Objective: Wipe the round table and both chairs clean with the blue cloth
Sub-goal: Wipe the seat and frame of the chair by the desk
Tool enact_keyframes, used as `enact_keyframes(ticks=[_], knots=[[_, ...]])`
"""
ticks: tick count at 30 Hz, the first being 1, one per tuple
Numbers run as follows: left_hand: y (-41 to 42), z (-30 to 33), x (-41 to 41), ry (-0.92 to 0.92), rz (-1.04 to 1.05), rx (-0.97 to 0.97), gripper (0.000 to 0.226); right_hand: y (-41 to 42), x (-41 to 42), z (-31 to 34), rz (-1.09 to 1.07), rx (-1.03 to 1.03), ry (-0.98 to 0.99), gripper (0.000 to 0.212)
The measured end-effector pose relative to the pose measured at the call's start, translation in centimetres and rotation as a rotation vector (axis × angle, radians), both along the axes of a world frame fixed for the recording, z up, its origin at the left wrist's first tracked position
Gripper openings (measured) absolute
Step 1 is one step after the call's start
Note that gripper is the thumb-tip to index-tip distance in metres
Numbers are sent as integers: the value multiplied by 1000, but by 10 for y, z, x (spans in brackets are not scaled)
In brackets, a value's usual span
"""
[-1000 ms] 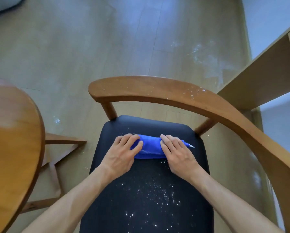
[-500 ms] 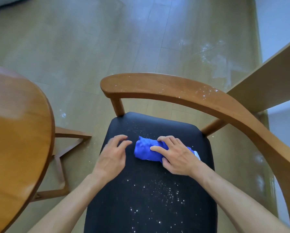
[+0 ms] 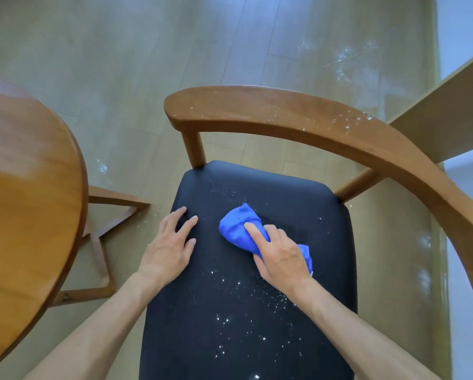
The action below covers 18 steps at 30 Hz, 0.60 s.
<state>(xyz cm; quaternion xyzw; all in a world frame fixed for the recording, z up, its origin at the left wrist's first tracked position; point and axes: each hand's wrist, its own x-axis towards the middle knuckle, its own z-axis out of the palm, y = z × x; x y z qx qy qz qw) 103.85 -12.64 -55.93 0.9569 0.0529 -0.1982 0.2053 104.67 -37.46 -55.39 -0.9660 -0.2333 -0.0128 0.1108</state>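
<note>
- My right hand (image 3: 280,253) grips the bunched blue cloth (image 3: 241,229) mid-seat on the chair (image 3: 257,338).
- My left hand (image 3: 169,248) rests flat and empty, left of it.
- Cloth's long axis runs far-left to near-right; the crumbs (image 3: 243,311) lie nearer me.

Pale wood-plank floor (image 3: 175,64) under me, soft daylight glare across it, white dusty smears upper right (image 3: 345,61). Light wooden beam (image 3: 446,116) angles in from right edge. Pale bluish-white wall (image 3: 463,28) behind it.
</note>
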Motion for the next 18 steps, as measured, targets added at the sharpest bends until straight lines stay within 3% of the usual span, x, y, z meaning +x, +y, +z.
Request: enact_keyframes(ticks=[4, 7, 11, 13, 15, 18], knots=[[3, 0, -1, 16, -20, 2, 49, 0, -83, -7, 152, 24, 93, 67], [3, 1, -2, 26, -32, 8, 49, -12, -123, -7, 346, 24, 63, 51], [1, 1, -3, 17, -30, 18, 49, -26, -66, -1, 443, -38, -72, 46], [1, -1, -2, 6, -29, 24, 49, -36, -12, 2, 311, -64, -147, 48], [0, -3, -3, -1, -19, 26, 49, -48, 38, 6, 8, -87, -152, 52], [-1, -7, -6, -19, -23, 29, 49, -52, 75, 6, -407, -49, 38, 54]])
